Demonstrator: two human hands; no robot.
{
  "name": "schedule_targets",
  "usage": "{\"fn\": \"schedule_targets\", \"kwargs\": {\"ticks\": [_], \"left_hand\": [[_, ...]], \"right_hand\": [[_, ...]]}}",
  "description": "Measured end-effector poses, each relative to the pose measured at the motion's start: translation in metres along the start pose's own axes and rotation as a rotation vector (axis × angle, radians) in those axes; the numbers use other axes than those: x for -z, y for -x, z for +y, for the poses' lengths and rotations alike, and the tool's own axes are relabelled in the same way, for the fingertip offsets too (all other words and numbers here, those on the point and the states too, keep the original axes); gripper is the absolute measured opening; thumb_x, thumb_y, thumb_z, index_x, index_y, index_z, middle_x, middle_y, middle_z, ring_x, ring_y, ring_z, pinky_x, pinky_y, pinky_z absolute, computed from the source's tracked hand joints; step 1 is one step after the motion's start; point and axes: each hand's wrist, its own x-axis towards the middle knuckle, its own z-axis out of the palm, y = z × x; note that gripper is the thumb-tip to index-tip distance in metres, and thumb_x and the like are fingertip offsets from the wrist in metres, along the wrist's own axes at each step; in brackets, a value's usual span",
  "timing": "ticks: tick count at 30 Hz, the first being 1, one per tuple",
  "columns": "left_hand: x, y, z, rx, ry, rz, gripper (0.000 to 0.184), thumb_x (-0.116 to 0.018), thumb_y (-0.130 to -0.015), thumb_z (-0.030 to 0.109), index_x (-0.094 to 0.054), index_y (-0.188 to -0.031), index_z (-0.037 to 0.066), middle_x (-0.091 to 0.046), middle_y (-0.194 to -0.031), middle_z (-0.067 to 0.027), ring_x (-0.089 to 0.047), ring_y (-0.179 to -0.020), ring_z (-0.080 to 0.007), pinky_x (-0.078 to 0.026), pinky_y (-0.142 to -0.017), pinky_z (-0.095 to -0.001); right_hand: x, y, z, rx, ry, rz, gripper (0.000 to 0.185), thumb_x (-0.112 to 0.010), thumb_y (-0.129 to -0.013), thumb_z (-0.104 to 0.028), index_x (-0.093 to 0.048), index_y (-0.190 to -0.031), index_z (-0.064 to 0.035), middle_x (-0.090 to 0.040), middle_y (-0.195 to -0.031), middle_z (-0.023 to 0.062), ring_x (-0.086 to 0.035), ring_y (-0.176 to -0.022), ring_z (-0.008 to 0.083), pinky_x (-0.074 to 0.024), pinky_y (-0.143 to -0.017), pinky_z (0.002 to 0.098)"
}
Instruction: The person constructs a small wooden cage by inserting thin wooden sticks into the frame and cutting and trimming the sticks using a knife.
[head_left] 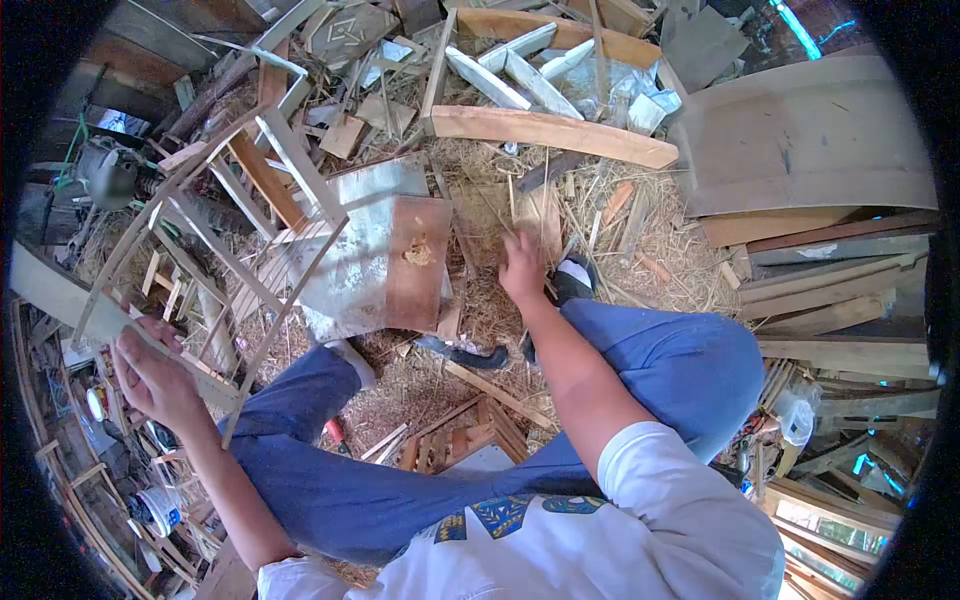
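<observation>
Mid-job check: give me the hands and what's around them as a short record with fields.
left hand: gripping a pale board
beside it: slatted wooden frame
right hand: low over the littered floor, blurred; whether it holds anything is unclear
between hands: weathered panel
farther ahead: curved-rail frame

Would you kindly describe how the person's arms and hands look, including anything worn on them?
The left hand and right hand are both ungloved. The short sleeves are plain white, leaving the forearms bare.
</observation>
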Motion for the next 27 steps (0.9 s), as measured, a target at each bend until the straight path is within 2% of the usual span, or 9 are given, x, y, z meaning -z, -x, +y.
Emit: {"fn": "schedule_targets", "kwargs": {"ticks": [3,5,11,14,16,19,20,23,27], "left_hand": [[0.006,0.011,0.004,-0.013,-0.098,-0.062,0.044,-0.047,-0.107,0.029,-0.052,-0.134,-0.006,-0.059,-0.087,-0.007,-0.054,-0.074,-0.0116,-0.042,-0.06,-0.0236],[0.003,0.018,0.009,0.012,-0.117,0.055,0.042,-0.046,-0.108,0.028,-0.054,-0.131,-0.005,-0.06,-0.086,-0.0071,-0.054,-0.071,-0.0095,-0.041,-0.057,-0.0229],[0.012,0.027,0.021,-0.066,-0.007,-0.152,0.044,-0.042,-0.109,0.035,-0.057,-0.129,-0.002,-0.06,-0.084,-0.0046,-0.052,-0.066,-0.0082,-0.04,-0.057,-0.0217],[0.008,0.034,0.025,-0.054,0.027,-0.109,0.045,-0.041,-0.109,0.035,-0.056,-0.129,-0.002,-0.06,-0.083,-0.0047,-0.053,-0.067,-0.0097,-0.042,-0.059,-0.0228],[0.009,0.034,0.03,-0.055,0.05,-0.174,0.043,-0.039,-0.109,0.032,-0.054,-0.133,-0.001,-0.061,-0.085,-0.0055,-0.055,-0.071,-0.0106,-0.044,-0.06,-0.0243],[-0.008,0.042,0.04,-0.093,0.047,-0.139,0.05,-0.04,-0.109,0.039,-0.055,-0.131,-0.003,-0.059,-0.08,-0.004,-0.052,-0.063,-0.0085,-0.042,-0.055,-0.0224],[-0.012,0.044,0.038,-0.106,0.046,-0.087,0.05,-0.038,-0.109,0.039,-0.056,-0.13,-0.003,-0.058,-0.077,-0.004,-0.051,-0.061,-0.0084,-0.041,-0.054,-0.0221],[-0.024,0.056,0.041,-0.153,0.097,-0.111,0.05,-0.036,-0.109,0.038,-0.055,-0.13,-0.004,-0.058,-0.076,-0.0049,-0.051,-0.06,-0.0083,-0.041,-0.053,-0.022],[-0.047,0.063,0.051,-0.276,0.048,-0.247,0.05,-0.036,-0.109,0.037,-0.054,-0.13,-0.006,-0.058,-0.076,-0.0062,-0.051,-0.061,-0.0092,-0.041,-0.054,-0.0225]], "right_hand": [[-0.024,0.034,0.009,0.07,0.065,-0.12,0.059,-0.068,-0.075,0.0,-0.055,-0.133,-0.0046,-0.036,-0.152,0.0209,-0.034,-0.141,0.0403,-0.0366,-0.113,0.0468],[-0.031,0.04,0.01,0.065,0.066,-0.184,0.061,-0.066,-0.076,0.0,-0.053,-0.135,-0.0025,-0.032,-0.154,0.0239,-0.032,-0.143,0.0409,-0.0339,-0.116,0.046],[-0.009,0.04,-0.017,-0.041,0.143,-0.083,0.052,-0.063,-0.08,-0.005,-0.057,-0.131,-0.002,-0.037,-0.151,0.0243,-0.037,-0.139,0.0415,-0.0379,-0.112,0.0456],[0.016,0.033,-0.028,-0.054,0.209,-0.22,0.042,-0.064,-0.082,-0.014,-0.063,-0.123,-0.0035,-0.048,-0.142,0.0247,-0.048,-0.13,0.0404,-0.044,-0.105,0.045],[0.023,0.029,-0.026,-0.175,0.136,-0.532,0.037,-0.066,-0.084,-0.022,-0.066,-0.116,-0.0043,-0.057,-0.13,0.0249,-0.058,-0.119,0.0398,-0.0488,-0.099,0.0462],[0.025,0.054,-0.02,-0.153,0.168,-0.487,0.036,-0.068,-0.084,-0.026,-0.067,-0.111,-0.0036,-0.062,-0.122,0.025,-0.062,-0.11,0.0406,-0.0519,-0.094,0.0477],[0.027,0.059,-0.017,-0.228,0.139,-0.66,0.037,-0.067,-0.084,-0.027,-0.067,-0.115,-0.0056,-0.059,-0.127,0.0237,-0.059,-0.118,0.0388,-0.0481,-0.099,0.0467],[0.003,0.098,0.004,-0.005,0.342,-0.385,0.038,-0.066,-0.083,-0.026,-0.066,-0.118,-0.0086,-0.056,-0.133,0.0215,-0.054,-0.125,0.0364,-0.0426,-0.105,0.046],[0.015,0.095,0.012,0.141,0.356,-0.381,0.039,-0.066,-0.082,-0.023,-0.065,-0.118,-0.0096,-0.054,-0.133,0.0199,-0.05,-0.129,0.0356,-0.0373,-0.109,0.0454]]}}
